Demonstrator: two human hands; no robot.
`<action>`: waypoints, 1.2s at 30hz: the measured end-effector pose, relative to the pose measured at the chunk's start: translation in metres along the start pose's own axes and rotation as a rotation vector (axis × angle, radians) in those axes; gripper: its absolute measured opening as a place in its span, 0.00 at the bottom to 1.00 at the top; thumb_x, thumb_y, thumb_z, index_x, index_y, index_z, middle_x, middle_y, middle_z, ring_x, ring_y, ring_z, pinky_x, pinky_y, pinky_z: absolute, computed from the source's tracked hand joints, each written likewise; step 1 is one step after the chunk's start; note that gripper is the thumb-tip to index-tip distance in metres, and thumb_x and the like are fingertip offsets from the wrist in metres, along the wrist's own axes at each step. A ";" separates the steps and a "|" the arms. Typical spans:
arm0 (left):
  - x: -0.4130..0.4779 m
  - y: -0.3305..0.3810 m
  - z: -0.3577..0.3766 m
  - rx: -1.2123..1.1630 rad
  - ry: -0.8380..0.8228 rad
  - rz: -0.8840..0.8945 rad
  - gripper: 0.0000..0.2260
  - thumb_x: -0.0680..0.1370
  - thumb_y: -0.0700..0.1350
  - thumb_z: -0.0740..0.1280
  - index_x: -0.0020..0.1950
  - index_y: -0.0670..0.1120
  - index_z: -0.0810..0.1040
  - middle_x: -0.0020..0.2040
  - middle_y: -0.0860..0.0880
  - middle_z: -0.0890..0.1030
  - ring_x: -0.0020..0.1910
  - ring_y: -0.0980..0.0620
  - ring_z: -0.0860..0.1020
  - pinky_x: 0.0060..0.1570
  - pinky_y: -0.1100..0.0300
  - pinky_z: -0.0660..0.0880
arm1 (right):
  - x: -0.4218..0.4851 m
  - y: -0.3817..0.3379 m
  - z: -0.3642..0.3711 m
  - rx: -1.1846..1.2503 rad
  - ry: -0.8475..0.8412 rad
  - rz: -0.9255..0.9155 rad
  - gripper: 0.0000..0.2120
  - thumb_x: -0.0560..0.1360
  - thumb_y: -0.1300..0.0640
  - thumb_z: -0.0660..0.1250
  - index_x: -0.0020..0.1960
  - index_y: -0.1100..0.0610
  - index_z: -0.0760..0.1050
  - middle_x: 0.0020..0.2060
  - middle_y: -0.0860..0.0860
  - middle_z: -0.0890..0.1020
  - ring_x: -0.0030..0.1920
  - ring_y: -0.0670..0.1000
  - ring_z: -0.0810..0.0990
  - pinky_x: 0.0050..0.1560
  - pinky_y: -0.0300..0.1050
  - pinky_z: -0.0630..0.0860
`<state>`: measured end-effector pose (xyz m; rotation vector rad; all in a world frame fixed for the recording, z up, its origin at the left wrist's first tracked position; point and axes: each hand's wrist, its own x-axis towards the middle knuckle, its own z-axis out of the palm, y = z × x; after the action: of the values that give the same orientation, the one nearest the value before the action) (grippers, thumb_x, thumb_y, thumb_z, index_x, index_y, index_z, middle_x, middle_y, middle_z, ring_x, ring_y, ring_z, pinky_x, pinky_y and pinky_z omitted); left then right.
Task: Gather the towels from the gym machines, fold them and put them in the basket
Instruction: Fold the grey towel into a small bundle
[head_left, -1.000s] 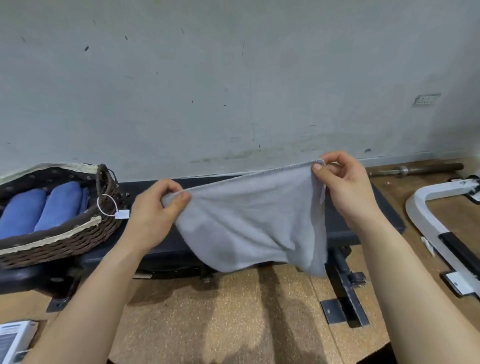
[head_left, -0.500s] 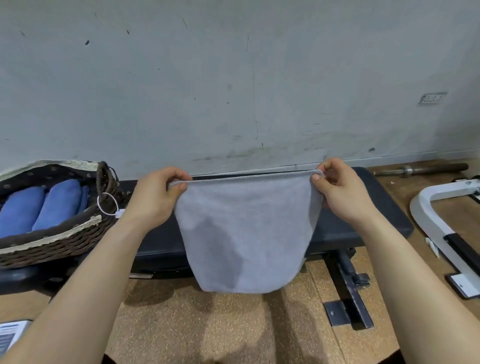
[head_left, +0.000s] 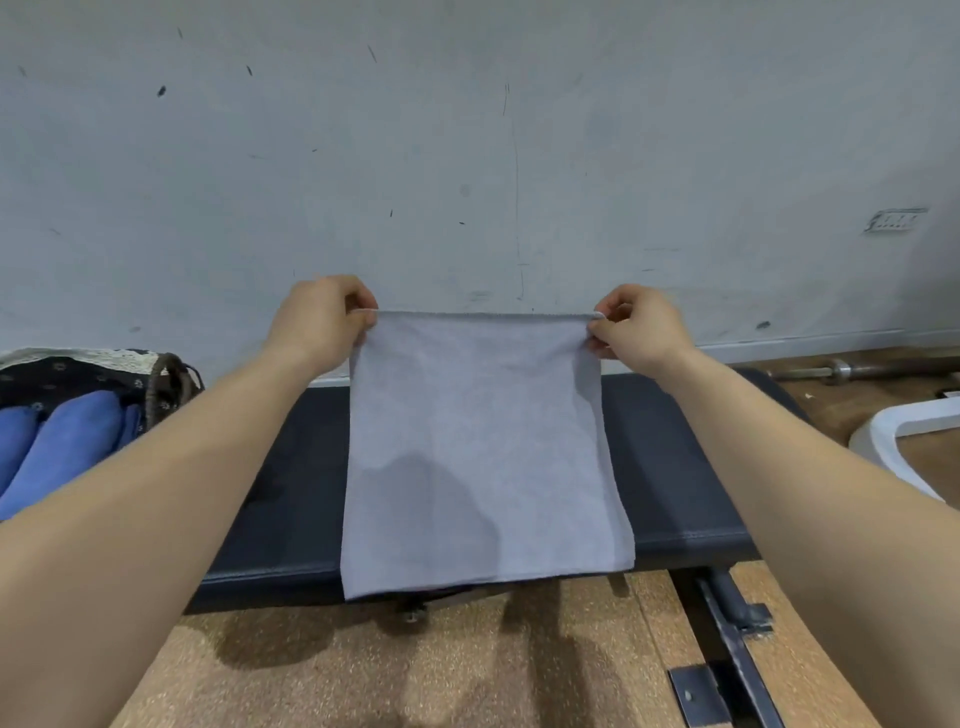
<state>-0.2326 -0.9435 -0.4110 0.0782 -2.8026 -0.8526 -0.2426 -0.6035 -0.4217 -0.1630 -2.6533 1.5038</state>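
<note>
Against the grey wall (head_left: 467, 130), my left hand (head_left: 319, 322) and right hand (head_left: 641, 330) each pinch a top corner of the grey towel (head_left: 478, 452). It hangs flat across the black bench (head_left: 675, 467), covering its front edge. Blue towels (head_left: 62, 441) lie in the basket (head_left: 161, 374) at the bench's left end.

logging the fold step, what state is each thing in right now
grey towel, stretched flat, hanging in front of the bench
left hand, pinching the towel's top left corner
right hand, pinching its top right corner
blue towels, rolled, lying in the basket
basket, open, partly filled
</note>
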 end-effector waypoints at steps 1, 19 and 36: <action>0.000 -0.001 -0.002 -0.039 0.026 0.002 0.03 0.78 0.41 0.69 0.45 0.49 0.80 0.39 0.50 0.83 0.41 0.49 0.80 0.46 0.59 0.72 | -0.001 0.000 0.000 0.043 0.005 0.001 0.06 0.74 0.65 0.69 0.40 0.57 0.76 0.35 0.54 0.83 0.41 0.58 0.86 0.50 0.58 0.83; -0.147 -0.045 0.018 0.004 -0.112 0.110 0.05 0.74 0.47 0.72 0.44 0.57 0.78 0.47 0.58 0.77 0.47 0.57 0.76 0.49 0.57 0.75 | -0.119 0.066 -0.002 -0.298 -0.196 -0.133 0.07 0.71 0.62 0.73 0.38 0.52 0.77 0.48 0.40 0.81 0.48 0.39 0.81 0.45 0.37 0.76; -0.168 -0.053 0.025 0.426 -0.344 0.274 0.05 0.74 0.59 0.70 0.43 0.60 0.76 0.48 0.61 0.73 0.51 0.58 0.72 0.44 0.58 0.74 | -0.144 0.074 -0.015 -0.897 -0.395 -0.224 0.08 0.73 0.51 0.68 0.50 0.42 0.79 0.54 0.41 0.76 0.52 0.47 0.77 0.49 0.51 0.80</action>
<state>-0.0745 -0.9548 -0.4922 -0.4157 -3.1614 -0.2125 -0.0946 -0.5722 -0.4812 0.4049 -3.3026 0.2114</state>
